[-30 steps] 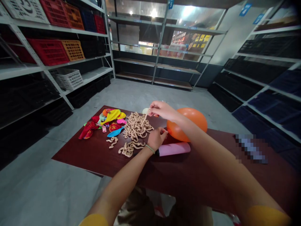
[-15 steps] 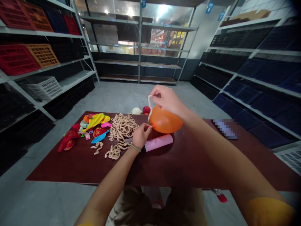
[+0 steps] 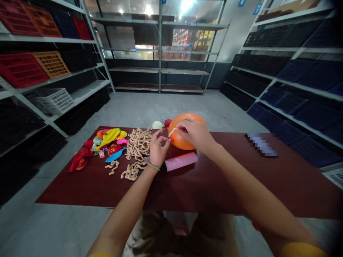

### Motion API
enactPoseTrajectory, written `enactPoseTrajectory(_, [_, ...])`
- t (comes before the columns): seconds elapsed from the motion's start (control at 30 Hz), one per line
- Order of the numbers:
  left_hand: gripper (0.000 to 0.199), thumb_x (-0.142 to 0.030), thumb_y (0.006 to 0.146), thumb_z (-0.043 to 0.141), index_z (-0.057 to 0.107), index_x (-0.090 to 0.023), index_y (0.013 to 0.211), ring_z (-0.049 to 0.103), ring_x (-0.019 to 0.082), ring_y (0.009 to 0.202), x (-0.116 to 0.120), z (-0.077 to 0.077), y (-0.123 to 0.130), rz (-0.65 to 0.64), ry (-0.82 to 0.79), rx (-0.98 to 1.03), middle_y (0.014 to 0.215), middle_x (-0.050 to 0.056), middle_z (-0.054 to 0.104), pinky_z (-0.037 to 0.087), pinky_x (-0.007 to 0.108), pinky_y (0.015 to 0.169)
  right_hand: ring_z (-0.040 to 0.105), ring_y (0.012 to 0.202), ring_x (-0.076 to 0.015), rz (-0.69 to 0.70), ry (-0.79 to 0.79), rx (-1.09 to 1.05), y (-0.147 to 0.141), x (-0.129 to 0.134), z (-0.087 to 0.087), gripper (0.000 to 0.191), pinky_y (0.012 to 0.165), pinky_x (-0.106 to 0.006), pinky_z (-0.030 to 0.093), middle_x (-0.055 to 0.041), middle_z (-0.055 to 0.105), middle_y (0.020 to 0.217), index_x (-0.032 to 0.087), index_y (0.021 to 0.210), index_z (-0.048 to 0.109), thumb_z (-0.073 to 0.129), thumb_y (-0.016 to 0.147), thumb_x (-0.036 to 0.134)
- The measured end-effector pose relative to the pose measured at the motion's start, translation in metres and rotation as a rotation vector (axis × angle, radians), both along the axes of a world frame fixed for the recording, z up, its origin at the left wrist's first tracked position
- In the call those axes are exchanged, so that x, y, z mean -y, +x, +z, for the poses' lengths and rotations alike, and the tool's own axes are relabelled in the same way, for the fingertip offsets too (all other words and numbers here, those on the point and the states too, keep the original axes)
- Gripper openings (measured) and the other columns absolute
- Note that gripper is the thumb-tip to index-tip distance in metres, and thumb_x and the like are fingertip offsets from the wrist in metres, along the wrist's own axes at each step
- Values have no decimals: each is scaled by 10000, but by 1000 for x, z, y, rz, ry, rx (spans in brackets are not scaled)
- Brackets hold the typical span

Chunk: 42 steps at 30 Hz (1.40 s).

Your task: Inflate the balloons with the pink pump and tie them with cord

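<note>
An inflated orange balloon [image 3: 184,142] is between my hands above the dark red table [image 3: 203,192]. My left hand [image 3: 158,148] pinches the balloon's neck at its left end. My right hand [image 3: 194,132], in front of the balloon, has its thumb and fingers closed on a beige cord [image 3: 173,132] that runs to the neck. Just below lies a pink roll [image 3: 181,161]. Left of my left hand are a large pile of beige cords [image 3: 138,142] and a smaller bunch [image 3: 132,171].
Deflated balloons [image 3: 109,137] in several colours lie at the table's left. A pale balloon [image 3: 157,125] and a dark red one [image 3: 168,123] show beyond the far edge. A blurred flat object [image 3: 261,144] lies at the right. Shelves with crates [image 3: 50,63] stand around.
My right hand has come down and slightly right, drawing the cord from an upright loop to a low slant. The balloon has risen a little and tilted. My left hand's fingers have lifted.
</note>
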<state>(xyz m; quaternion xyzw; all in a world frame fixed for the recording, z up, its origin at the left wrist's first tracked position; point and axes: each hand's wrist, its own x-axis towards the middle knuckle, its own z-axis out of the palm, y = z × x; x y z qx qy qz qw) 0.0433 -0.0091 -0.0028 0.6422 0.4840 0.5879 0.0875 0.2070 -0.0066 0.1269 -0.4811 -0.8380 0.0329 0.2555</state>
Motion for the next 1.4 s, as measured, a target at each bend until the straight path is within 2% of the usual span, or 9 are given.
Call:
enactPoseTrajectory(0.13, [139,-259,874,655,649,-189,754,616,230,1138,5,9,0,-77,-41,50,1186,104,663,475,435,1013,589,811,-165,14,46,-65,3,10,-13,212,686,-287,378,-45,664,930,208,917,655,453,947,264])
enactPoseTrajectory(0.3, [188,-320,889,614,649,-190,758,663,198,967,6,12,-1,-113,-220,210,1014,82,710,532,329,843,591,814,-186,-15,107,-130,4,19,-31,239,700,-305,403,-63,656,911,213,938,658,435,966,297])
enactPoseTrajectory(0.6, [219,-370,814,657,652,-158,761,619,122,673,-8,3,-7,-95,-455,612,783,30,688,513,237,646,617,654,-169,-102,-55,-315,-10,20,-59,167,619,-284,396,-17,684,772,240,911,610,492,919,358])
enactPoseTrajectory(0.83, [255,-391,786,686,606,-155,729,530,93,491,-7,6,-7,-100,-499,712,591,-23,588,442,208,486,627,868,-208,-60,-41,-466,-12,9,-71,108,791,-338,452,-52,665,913,245,892,518,446,900,325])
enactPoseTrajectory(0.93, [253,-388,804,664,581,-164,720,578,108,553,-8,5,-6,-88,-471,696,658,0,635,476,220,525,634,945,-208,-43,-197,-707,-16,1,-82,103,863,-373,473,-53,668,966,253,915,476,445,903,350])
enactPoseTrajectory(1.03, [238,-382,828,641,577,-171,739,635,125,700,-8,2,-6,-77,-396,646,818,38,694,520,241,646,672,936,-189,-56,-524,-1095,-25,-8,-95,71,869,-383,512,-28,692,929,266,905,413,426,890,334])
enactPoseTrajectory(1.13, [217,-372,843,632,590,-177,758,626,125,717,-8,1,-7,-64,-340,627,801,25,680,517,251,705,695,938,-181,-66,-797,-1348,-36,-13,-102,48,877,-379,528,-16,718,924,270,876,398,438,854,281])
enactPoseTrajectory(1.3, [187,-344,832,654,617,-178,754,608,135,721,-8,7,-11,-2,-287,535,774,14,666,492,254,722,706,810,-160,-60,-986,-1370,-52,-17,-99,109,844,-350,533,-1,728,842,255,965,482,428,875,287])
enactPoseTrajectory(1.4, [208,-365,845,646,626,-180,753,608,141,715,-8,12,-15,36,-286,447,782,18,669,483,255,705,677,697,-157,-63,-1024,-1327,-61,-19,-98,139,740,-320,536,9,693,734,239,969,507,459,847,287])
